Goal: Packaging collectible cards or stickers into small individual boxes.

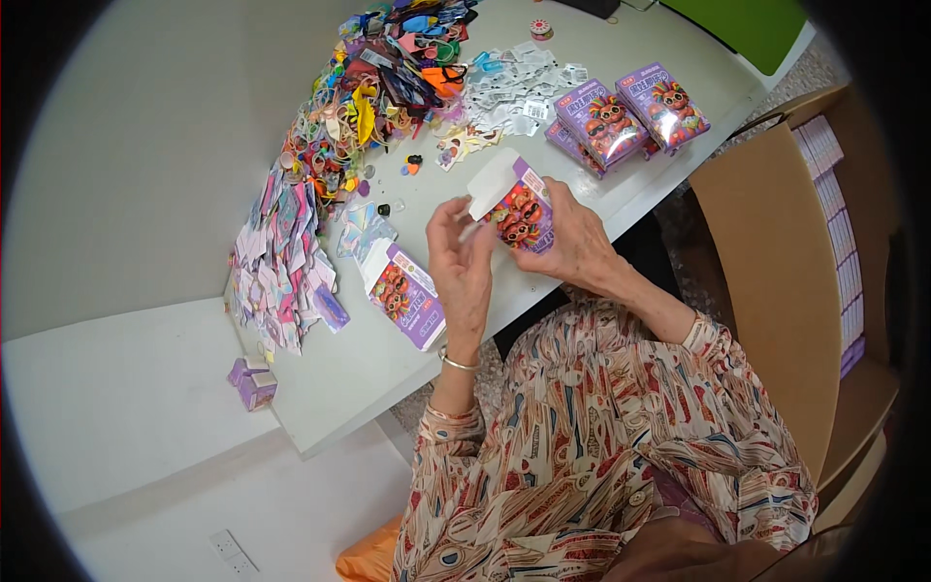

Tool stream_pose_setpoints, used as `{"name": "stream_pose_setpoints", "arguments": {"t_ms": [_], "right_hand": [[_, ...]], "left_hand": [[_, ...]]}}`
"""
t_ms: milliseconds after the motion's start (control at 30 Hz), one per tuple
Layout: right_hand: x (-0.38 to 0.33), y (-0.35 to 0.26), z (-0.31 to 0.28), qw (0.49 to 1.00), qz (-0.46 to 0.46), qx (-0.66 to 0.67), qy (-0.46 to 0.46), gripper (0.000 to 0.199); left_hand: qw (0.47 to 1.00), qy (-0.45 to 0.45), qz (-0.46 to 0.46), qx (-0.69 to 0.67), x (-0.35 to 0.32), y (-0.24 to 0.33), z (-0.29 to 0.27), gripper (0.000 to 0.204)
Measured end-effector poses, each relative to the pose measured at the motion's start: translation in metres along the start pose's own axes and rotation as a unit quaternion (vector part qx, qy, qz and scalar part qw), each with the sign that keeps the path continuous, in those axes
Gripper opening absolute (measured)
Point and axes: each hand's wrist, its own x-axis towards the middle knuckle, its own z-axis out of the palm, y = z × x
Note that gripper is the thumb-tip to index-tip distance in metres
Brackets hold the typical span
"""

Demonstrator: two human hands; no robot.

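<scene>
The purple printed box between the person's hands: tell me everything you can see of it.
The purple rectangular box, apparently thin cardboard, carries a colourful picture of red, cartoon-like figures. A white flap stands raised at its upper end, which looks open. It is held tilted over the pale, smooth table near its front edge. The right hand grips its right side; the left hand is at its left edge, contact unclear.

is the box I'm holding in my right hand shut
No, the purple box in the right hand has its white flap standing open.
</scene>
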Motion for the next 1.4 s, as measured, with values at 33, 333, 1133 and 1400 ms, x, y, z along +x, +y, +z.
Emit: {"name": "stream_pose_setpoints", "arguments": {"t_ms": [33, 333, 1133, 1400], "right_hand": [[0.0, 0.0, -0.002, 1.0, 0.0, 0.0, -0.001, 0.083], [0.006, 0.011, -0.028, 0.961, 0.054, 0.217, -0.162, 0.052], [-0.003, 0.021, -0.043, 0.916, 0.018, 0.253, -0.312, 0.058], [-0.004, 0.019, -0.046, 0.944, 0.0, 0.168, -0.285, 0.059]], "left_hand": [[0.997, -0.015, -0.022, -0.073, -0.006, -0.001, 0.002, 0.044], [0.98, -0.083, -0.086, -0.16, -0.009, -0.021, -0.003, 0.047], [0.922, -0.368, -0.115, 0.038, 0.004, 0.005, -0.026, 0.071], [0.932, -0.349, -0.1, -0.023, -0.001, -0.012, -0.018, 0.062]]}}
